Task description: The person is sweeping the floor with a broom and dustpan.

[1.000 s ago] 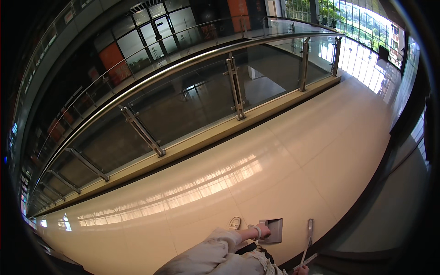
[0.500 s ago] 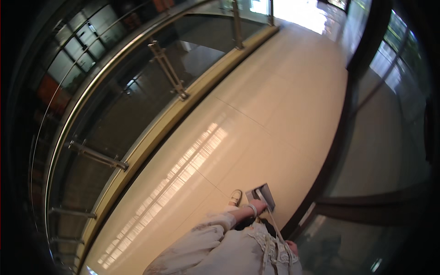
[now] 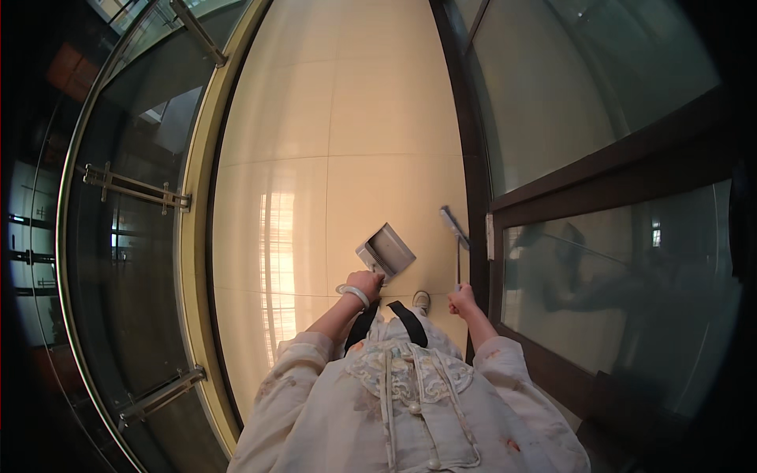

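My left hand (image 3: 365,284), with a pale bangle at its wrist, is closed round the handle of a grey long-handled dustpan (image 3: 391,251). The pan's open side faces up and away to the right, above or on the tiled floor; I cannot tell if it touches. My right hand (image 3: 463,299) is closed on the thin stick of a broom (image 3: 457,264). Its narrow grey-blue head (image 3: 455,227) lies close to the dark base of the right-hand wall, to the right of the pan and apart from it. Nothing shows inside the pan.
On the left runs a glass railing with a metal handrail (image 3: 72,189) and a yellowish kerb (image 3: 197,236). Dark-framed glass panels (image 3: 615,268) line the right. Glossy beige tiles (image 3: 378,118) stretch ahead. My shoe (image 3: 422,300) shows between my hands.
My view has turned to the right, so the corridor now runs straight ahead. My right hand has come forward, and the broom is now stretched out beside the wall. The dustpan stays in my left hand.
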Demonstrator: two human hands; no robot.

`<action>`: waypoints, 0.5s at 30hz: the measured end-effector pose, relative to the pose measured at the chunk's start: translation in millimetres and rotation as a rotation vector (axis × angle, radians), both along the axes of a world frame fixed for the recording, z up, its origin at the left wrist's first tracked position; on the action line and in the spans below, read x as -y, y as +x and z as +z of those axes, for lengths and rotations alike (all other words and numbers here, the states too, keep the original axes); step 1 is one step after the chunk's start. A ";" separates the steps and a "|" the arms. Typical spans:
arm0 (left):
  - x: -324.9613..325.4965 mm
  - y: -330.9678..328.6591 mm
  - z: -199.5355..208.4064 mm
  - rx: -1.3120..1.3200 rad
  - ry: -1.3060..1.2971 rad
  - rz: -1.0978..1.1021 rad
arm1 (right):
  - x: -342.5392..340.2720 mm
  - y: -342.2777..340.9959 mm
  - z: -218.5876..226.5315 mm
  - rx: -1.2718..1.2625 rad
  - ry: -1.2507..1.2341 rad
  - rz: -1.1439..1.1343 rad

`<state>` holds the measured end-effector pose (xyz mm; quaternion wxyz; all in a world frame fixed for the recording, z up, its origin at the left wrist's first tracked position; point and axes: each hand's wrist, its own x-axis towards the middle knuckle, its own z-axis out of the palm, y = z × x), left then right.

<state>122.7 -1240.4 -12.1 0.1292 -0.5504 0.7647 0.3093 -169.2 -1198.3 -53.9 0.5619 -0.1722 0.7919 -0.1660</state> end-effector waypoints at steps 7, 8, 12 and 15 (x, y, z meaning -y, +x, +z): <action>11.3 21.0 -6.2 -0.016 -0.004 0.011 | -42.2 10.3 54.3 0.440 0.201 0.033; 11.5 25.4 -7.2 -0.011 -0.014 0.022 | -43.0 0.7 60.3 0.508 0.226 -0.073; 13.7 53.5 -8.8 -0.006 -0.020 0.041 | -44.1 -20.0 75.7 0.481 0.168 -0.147; 15.4 73.0 -9.6 0.030 -0.004 0.061 | -25.7 -19.5 71.7 0.362 0.088 -0.110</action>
